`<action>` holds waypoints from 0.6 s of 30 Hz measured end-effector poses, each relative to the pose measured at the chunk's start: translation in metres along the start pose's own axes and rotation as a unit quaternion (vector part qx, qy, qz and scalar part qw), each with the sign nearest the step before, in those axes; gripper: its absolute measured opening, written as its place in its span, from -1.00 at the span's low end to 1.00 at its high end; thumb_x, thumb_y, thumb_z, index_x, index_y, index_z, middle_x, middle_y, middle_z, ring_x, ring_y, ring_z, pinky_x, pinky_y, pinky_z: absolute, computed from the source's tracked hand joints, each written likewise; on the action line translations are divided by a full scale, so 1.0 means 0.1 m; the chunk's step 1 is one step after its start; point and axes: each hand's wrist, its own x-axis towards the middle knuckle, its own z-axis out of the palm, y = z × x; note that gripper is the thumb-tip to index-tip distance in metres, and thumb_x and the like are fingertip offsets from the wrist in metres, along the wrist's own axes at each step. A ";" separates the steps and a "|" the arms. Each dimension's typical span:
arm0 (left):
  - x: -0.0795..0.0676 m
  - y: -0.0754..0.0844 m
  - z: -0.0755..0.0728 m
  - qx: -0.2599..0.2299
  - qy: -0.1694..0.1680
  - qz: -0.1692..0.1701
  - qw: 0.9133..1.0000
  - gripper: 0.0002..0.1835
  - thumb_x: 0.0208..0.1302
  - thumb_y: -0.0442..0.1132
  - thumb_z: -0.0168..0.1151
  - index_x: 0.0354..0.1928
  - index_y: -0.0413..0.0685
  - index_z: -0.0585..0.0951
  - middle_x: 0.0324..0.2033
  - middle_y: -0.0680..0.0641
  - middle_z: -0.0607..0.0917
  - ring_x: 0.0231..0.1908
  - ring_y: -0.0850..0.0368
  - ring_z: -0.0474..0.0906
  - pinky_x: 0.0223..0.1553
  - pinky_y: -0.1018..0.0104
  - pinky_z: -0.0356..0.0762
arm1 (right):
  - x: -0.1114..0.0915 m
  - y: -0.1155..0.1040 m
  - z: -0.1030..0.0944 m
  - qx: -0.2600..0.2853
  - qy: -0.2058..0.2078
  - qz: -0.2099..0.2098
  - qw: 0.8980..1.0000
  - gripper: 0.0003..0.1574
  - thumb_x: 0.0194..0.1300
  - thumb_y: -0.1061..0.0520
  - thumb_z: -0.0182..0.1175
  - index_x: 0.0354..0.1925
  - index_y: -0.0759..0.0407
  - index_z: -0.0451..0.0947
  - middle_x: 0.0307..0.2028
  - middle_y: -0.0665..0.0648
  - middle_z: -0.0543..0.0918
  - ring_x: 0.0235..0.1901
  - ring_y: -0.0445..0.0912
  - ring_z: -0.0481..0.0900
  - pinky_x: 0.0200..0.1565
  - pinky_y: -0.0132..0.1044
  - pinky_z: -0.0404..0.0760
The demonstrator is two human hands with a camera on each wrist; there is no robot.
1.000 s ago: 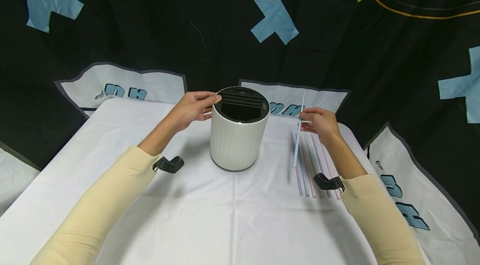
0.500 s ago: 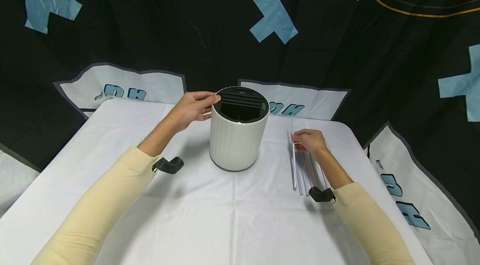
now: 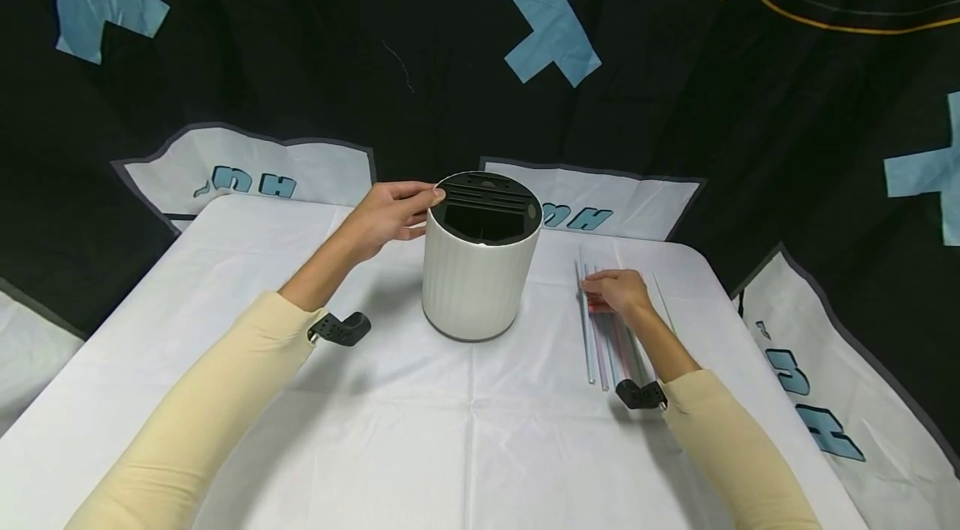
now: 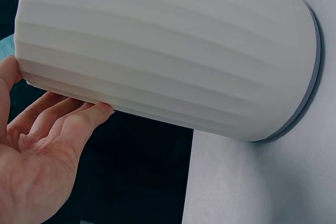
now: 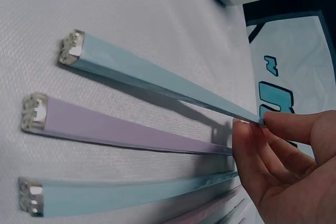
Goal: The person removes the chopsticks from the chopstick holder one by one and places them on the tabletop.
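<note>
A white ribbed cylindrical utensil holder (image 3: 472, 288) with a black slotted top (image 3: 487, 209) stands upright on the table. My left hand (image 3: 386, 217) holds it at its upper left, one digit over the rim and the other fingertips against the side. To its right, my right hand (image 3: 618, 292) pinches a light-blue chopstick (image 5: 157, 77) between thumb and fingers. This chopstick, with a silvery patterned end, lies close over the cloth at the left of a row. Beside it are a purple chopstick (image 5: 115, 127) and another light-blue one; my hand partly covers the rest.
A white cloth (image 3: 420, 447) covers the table. Behind it hangs a black backdrop (image 3: 420, 88) with blue and yellow patches. Several pastel chopsticks run beneath my right hand and forearm. Black wrist devices (image 3: 339, 329) sit at both cuffs.
My right hand has come down and slightly left, lowering the light-blue chopstick from above the row to its left side. My left hand has stayed on the utensil holder.
</note>
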 end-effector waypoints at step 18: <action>0.00 -0.01 -0.01 0.001 -0.002 -0.001 1.000 -0.47 0.44 -0.06 0.28 0.34 -0.13 0.52 0.31 -0.16 0.56 0.30 -0.06 0.50 0.20 0.09 0.62 | -0.01 0.06 0.03 -0.025 0.012 0.005 1.000 -0.59 0.39 0.15 0.28 0.09 0.40 0.61 -0.20 0.22 0.74 -0.45 -0.17 0.69 -0.30 -0.34 0.78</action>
